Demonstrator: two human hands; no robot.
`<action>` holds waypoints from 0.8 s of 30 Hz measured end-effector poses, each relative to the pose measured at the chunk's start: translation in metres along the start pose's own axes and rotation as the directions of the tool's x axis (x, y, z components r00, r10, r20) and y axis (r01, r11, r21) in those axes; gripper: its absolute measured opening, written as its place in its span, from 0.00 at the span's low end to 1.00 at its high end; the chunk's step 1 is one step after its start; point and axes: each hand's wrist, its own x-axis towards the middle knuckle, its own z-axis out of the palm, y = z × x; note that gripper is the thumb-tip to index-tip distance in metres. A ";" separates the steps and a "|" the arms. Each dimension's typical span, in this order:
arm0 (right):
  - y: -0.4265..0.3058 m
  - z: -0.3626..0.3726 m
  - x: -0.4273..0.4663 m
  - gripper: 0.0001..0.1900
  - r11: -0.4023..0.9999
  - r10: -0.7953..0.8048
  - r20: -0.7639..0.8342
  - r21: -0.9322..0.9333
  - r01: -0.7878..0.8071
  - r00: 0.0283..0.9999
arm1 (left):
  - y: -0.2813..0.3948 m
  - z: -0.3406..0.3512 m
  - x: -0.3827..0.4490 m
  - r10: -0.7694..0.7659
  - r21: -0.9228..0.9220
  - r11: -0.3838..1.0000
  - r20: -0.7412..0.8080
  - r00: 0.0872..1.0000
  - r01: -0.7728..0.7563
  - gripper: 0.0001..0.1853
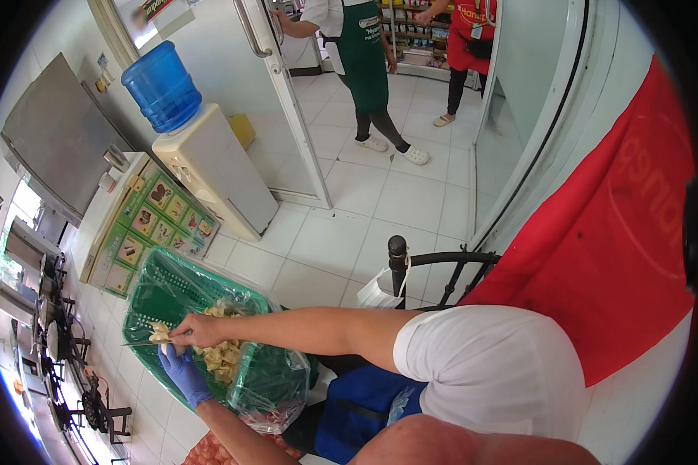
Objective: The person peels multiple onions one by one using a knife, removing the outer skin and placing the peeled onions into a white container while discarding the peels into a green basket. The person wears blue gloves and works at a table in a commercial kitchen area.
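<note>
My right hand (200, 330), bare, grips a knife whose thin blade (136, 344) points left over a green plastic basket (139, 290). A pale yellowish peeling or piece (160, 331) sits at the blade, beside my fingers. Just below, my left hand (180, 372) wears a blue-violet glove and holds a small pale vegetable (178, 349), mostly covered by the fingers. What kind it is cannot be told. Clear plastic film (267, 378) lines the basket. Yellowish peelings (224, 360) lie heaped inside, under my right forearm.
A mesh sack of onion-like bulbs (209, 450) lies below the basket. Past it stand a low cabinet with pictures (151, 226) and a water dispenser (215, 168). Two people, one in a green apron (363, 58), stand by the glass door (296, 116). A black metal post (396, 267) carries a face mask.
</note>
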 end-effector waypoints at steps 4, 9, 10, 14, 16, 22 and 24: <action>0.003 0.003 0.002 0.21 0.990 0.126 -0.054 -0.050 -0.129 0.991 | -0.003 -0.010 0.000 0.003 0.007 1.000 0.041 0.999 -0.003 0.29; 0.004 0.019 0.006 0.19 0.990 0.127 -0.100 -0.057 -0.133 0.987 | 0.003 -0.023 -0.006 -0.011 -0.025 1.000 0.041 0.999 0.012 0.28; 0.021 0.011 0.007 0.20 0.995 0.064 -0.156 -0.070 -0.076 0.986 | 0.001 -0.008 0.000 -0.004 -0.049 0.999 0.074 0.997 0.008 0.29; 0.011 0.004 0.005 0.25 0.953 0.246 -0.005 0.183 -0.241 0.969 | -0.008 -0.024 0.003 0.195 0.521 0.820 0.134 0.971 -0.237 0.28; -0.015 0.002 0.001 0.29 0.864 0.374 0.174 0.290 -0.411 0.911 | -0.005 -0.034 0.002 0.240 0.608 0.756 0.088 0.967 -0.243 0.27; -0.024 -0.006 -0.003 0.35 0.850 0.390 0.321 0.235 -0.472 0.863 | -0.010 -0.027 0.003 0.286 0.680 0.690 0.060 0.956 -0.249 0.26; -0.021 -0.002 -0.004 0.33 0.858 0.376 0.288 0.250 -0.448 0.881 | -0.010 -0.030 0.004 0.202 0.517 0.832 0.055 0.978 -0.201 0.27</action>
